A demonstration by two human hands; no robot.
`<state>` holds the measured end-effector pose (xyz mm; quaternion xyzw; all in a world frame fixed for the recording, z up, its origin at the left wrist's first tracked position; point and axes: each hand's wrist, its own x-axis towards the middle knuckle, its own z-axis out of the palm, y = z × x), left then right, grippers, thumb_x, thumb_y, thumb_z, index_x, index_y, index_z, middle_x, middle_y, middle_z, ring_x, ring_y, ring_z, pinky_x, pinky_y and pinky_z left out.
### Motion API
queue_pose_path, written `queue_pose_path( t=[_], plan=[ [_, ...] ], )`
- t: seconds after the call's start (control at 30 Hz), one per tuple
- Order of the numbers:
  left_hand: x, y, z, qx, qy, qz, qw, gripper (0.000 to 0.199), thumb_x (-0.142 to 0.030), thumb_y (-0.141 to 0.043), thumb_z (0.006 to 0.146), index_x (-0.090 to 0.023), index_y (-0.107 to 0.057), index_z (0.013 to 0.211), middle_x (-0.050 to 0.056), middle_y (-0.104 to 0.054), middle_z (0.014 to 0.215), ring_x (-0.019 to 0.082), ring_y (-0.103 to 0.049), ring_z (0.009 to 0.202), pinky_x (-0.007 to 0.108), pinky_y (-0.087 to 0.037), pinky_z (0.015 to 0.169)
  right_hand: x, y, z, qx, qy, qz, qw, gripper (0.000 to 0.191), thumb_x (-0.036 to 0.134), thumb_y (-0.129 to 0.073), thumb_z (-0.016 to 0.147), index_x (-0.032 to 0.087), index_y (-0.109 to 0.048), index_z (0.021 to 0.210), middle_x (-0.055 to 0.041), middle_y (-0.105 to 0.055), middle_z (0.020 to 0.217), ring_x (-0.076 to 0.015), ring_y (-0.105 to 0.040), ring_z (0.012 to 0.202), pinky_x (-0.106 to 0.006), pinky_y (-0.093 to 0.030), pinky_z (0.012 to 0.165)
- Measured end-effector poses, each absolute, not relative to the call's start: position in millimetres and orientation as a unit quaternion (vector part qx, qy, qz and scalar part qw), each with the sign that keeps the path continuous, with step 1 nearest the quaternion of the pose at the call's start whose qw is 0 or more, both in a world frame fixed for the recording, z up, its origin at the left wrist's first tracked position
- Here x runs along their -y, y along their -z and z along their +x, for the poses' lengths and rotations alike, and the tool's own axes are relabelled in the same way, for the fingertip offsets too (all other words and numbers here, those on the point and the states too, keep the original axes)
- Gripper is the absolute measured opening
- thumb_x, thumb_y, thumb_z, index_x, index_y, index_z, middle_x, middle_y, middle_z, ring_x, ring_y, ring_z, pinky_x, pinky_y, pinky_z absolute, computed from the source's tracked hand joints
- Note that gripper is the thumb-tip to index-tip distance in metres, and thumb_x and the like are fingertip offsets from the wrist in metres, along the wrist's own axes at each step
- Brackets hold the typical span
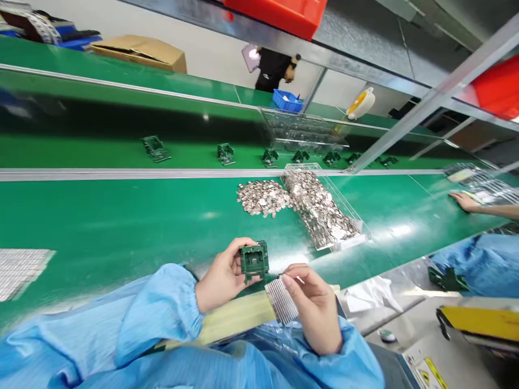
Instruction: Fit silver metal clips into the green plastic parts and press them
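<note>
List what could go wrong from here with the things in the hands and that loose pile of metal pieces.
1. The left hand grips the green part from one side, so a bump might knock it loose.
2. The right hand appears to pinch the striped sheet by an edge, so it might bend or slip.
3. The metal pieces lie loose on the green bench beside the clear tray, so a careless sweep could scatter them.
</note>
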<state>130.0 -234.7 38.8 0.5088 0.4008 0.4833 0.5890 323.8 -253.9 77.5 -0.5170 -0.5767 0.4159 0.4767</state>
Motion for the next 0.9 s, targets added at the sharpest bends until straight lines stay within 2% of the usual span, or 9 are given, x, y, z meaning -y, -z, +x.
queue_pose_path(
  t=[0.13, 0.23, 0.33, 0.57, 0.73, 0.9],
  plan=[
    [244.9, -42.0, 154.9, -0.367, -0.490, 0.514, 0.601, 0.044, -0.020, -0.072, 0.073, -0.021, -0.047, 0.109, 0.001, -0.060, 0.089, 0.013, -0.062, 0.078, 0.022, -0.054, 0.069, 269.8, -50.6, 309.4, 0.539, -0.360, -0.553, 0.523, 0.013, 0.034, -0.069, 0.081, 0.022, -0.069, 0.077, -0.0097, -0.063, 0.108, -0.0271, -0.057, 0.109, -0.040, -0.044, 0.091],
    [250.9, -39.2, 160.7, -0.362, -0.489, 0.523, 0.598, 0.041, -0.020, -0.068, 0.077, -0.022, -0.046, 0.112, 0.002, -0.060, 0.091, 0.012, -0.062, 0.078, 0.022, -0.054, 0.070, 273.5, -43.1, 303.8, 0.531, -0.348, -0.561, 0.531, 0.009, 0.031, -0.068, 0.081, 0.022, -0.068, 0.077, -0.0105, -0.058, 0.122, -0.0293, -0.051, 0.120, -0.045, -0.036, 0.101],
    [255.7, -37.0, 160.7, -0.358, -0.480, 0.536, 0.595, 0.039, -0.018, -0.064, 0.081, -0.022, -0.046, 0.114, 0.003, -0.059, 0.094, 0.012, -0.062, 0.081, 0.023, -0.055, 0.073, 275.5, -43.7, 299.1, 0.535, -0.328, -0.570, 0.530, 0.009, 0.029, -0.068, 0.081, 0.022, -0.067, 0.076, -0.0100, -0.057, 0.124, -0.0285, -0.050, 0.121, -0.044, -0.036, 0.101],
    [260.5, -29.6, 156.1, -0.357, -0.459, 0.565, 0.586, 0.040, -0.014, -0.056, 0.085, -0.024, -0.045, 0.122, 0.004, -0.057, 0.102, 0.013, -0.061, 0.085, 0.026, -0.055, 0.078, 278.1, -44.2, 290.0, 0.531, -0.318, -0.577, 0.533, 0.017, 0.034, -0.068, 0.083, 0.020, -0.065, 0.073, -0.0115, -0.058, 0.123, -0.0282, -0.054, 0.116, -0.039, -0.045, 0.090],
    [259.6, -28.5, 152.5, -0.390, -0.428, 0.620, 0.530, 0.032, -0.025, -0.048, 0.093, -0.022, -0.045, 0.124, 0.006, -0.062, 0.100, 0.016, -0.062, 0.085, 0.027, -0.053, 0.074, 280.1, -38.9, 288.0, 0.504, -0.331, -0.588, 0.539, 0.022, 0.038, -0.067, 0.084, 0.019, -0.064, 0.074, -0.0123, -0.058, 0.122, -0.0273, -0.058, 0.110, -0.040, -0.045, 0.091],
    [258.3, -31.5, 152.7, -0.398, -0.428, 0.637, 0.502, 0.030, -0.033, -0.047, 0.095, -0.021, -0.047, 0.123, 0.007, -0.064, 0.101, 0.018, -0.063, 0.087, 0.027, -0.051, 0.072, 280.0, -38.3, 285.8, 0.496, -0.335, -0.580, 0.552, 0.023, 0.039, -0.066, 0.085, 0.019, -0.063, 0.074, -0.0110, -0.060, 0.114, -0.0262, -0.057, 0.109, -0.040, -0.045, 0.092]
  ],
)
